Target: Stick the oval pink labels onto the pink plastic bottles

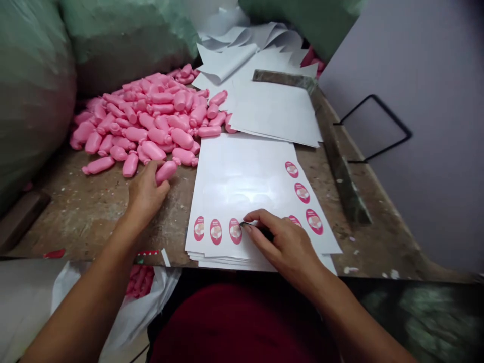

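My left hand (147, 191) is closed around a small pink plastic bottle (166, 172), at the front edge of a heap of similar pink bottles (151, 118). Over a white sticker sheet (242, 171), my right hand (283, 239) pinches a thin dark pointed tool (245, 225), mostly hidden by the fingers. Its tip meets the upper right edge of an oval pink label (235, 231). Several more oval labels stay along the sheet's lower and right sides, one partly covered by my right hand. The sheet lies on top of a stack.
More white sheets (276, 111) lie behind, some curled. An angled metal bar (336, 161) edges the wooden table (75, 212) on the right, near a black wire handle (393, 118). Large green sacks (128, 40) stand at the back. Below hangs an open white bag (162, 287) with pink pieces.
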Demonstrator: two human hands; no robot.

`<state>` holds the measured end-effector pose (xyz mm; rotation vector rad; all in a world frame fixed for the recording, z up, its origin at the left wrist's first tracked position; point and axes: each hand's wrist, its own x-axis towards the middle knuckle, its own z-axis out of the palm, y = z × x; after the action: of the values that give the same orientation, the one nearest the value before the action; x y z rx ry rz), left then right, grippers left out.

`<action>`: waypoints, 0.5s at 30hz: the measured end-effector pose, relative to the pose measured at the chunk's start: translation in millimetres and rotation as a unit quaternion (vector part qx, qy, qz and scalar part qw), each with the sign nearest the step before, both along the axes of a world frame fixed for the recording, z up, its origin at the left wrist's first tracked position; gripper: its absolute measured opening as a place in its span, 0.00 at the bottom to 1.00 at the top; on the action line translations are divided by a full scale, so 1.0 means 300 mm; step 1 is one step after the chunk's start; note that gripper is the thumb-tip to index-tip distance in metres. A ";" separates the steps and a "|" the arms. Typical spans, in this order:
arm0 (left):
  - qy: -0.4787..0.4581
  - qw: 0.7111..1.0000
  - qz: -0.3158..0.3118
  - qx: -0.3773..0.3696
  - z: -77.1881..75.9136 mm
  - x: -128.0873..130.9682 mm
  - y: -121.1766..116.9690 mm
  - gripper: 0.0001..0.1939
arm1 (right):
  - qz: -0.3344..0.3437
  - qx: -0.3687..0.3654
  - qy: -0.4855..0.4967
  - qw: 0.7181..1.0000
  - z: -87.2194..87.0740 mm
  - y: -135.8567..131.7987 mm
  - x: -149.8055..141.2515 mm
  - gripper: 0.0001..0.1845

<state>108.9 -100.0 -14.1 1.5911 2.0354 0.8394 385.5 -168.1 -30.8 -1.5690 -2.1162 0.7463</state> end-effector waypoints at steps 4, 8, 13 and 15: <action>-0.458 0.885 0.015 -0.082 0.013 0.195 -0.119 0.24 | -0.015 0.056 -0.066 0.996 -0.019 0.001 -0.011 0.08; -0.610 0.780 0.023 -0.139 -0.010 0.331 -0.166 0.24 | -0.014 0.090 -0.100 0.991 -0.034 0.004 -0.018 0.08; -0.633 0.763 0.034 -0.127 -0.050 0.348 -0.164 0.17 | -0.011 0.114 -0.127 0.985 -0.035 -0.001 -0.024 0.09; -0.630 0.765 0.031 -0.130 -0.051 0.344 -0.165 0.17 | -0.009 0.118 -0.131 0.984 -0.036 -0.006 -0.026 0.10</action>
<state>212.1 -149.4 -29.3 0.4416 1.0835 1.1271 377.6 -169.8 -41.6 -1.6254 -2.2710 0.2779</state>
